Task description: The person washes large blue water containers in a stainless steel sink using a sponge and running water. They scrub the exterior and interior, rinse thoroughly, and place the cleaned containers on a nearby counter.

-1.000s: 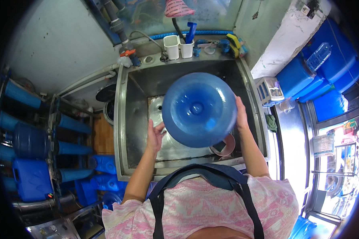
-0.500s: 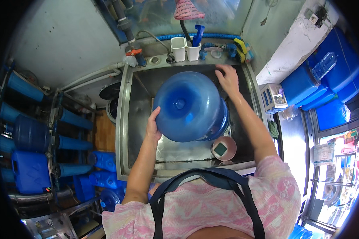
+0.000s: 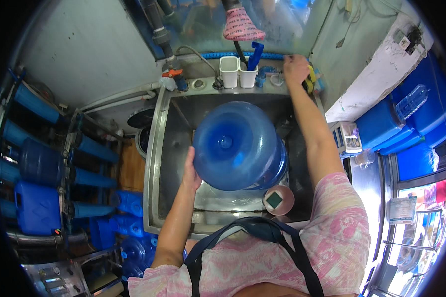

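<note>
One blue jug (image 3: 233,148) is in the sink (image 3: 156,168), left hand (image 3: 190,172) flat against it. I can't tell the right hand's grip, far right near the sponge (image 3: 311,75); that right hand (image 3: 296,70) is blurry.

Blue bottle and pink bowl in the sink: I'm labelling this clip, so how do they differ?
The blue bottle is large, the pink bowl small. The bottle shows its base, the bowl its open top. The left hand touches the bottle; no hand touches the bowl. Both look round.

The right hand (image 3: 296,70) is being held forward, arm (image 3: 310,128) outstretched. The left hand (image 3: 191,173) is being held closer in.
</note>
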{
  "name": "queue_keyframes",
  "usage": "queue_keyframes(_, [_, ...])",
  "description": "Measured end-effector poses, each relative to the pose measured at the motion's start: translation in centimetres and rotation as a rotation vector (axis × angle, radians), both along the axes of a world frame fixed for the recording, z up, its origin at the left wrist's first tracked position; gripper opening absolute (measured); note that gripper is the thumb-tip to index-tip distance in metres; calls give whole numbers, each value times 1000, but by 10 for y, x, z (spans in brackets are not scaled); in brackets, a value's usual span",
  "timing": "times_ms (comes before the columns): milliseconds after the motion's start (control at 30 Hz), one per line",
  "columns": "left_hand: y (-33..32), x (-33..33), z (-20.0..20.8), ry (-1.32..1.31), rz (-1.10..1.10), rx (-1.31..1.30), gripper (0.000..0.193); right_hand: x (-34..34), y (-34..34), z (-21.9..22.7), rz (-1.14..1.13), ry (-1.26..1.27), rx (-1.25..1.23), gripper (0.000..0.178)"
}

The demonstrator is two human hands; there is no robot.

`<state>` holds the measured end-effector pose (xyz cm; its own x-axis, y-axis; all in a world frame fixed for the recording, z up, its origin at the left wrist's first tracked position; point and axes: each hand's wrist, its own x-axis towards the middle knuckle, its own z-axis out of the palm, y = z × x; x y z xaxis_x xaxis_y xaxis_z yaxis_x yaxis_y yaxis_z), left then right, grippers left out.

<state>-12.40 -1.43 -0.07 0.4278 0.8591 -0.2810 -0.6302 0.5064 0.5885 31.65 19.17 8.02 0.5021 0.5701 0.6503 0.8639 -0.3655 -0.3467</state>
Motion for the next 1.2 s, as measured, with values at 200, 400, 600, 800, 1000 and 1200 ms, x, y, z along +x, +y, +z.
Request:
queue_keyframes(200, [5, 18, -69, 243, -134, 184, 57, 7, -95, -62, 474, 564, -190, 57])
queue_keyframes(400, [-22, 69, -106, -385, -324, -98, 54, -41, -252, -152, 638, 1568, -208, 99])
queue_keyframes(600, [-18, 111, -26, 79, -238, -33, 53, -2, -298, -127, 381, 1686, 361, 83])
queue_keyframes(800, [-27, 130, 102, 369, -219, 243, 62, 38, -358, -30, 562, 1883, 490, 67])
queue_keyframes(1000, [-63, 146, 153, 322, -334, 308, 63, 9, -425, 52, 635, 1961, 513, 52])
queue_keyframes(1200, [-89, 146, 155, 276, -321, 358, 61, -33, -455, 68, 380, 1822, 666, 50])
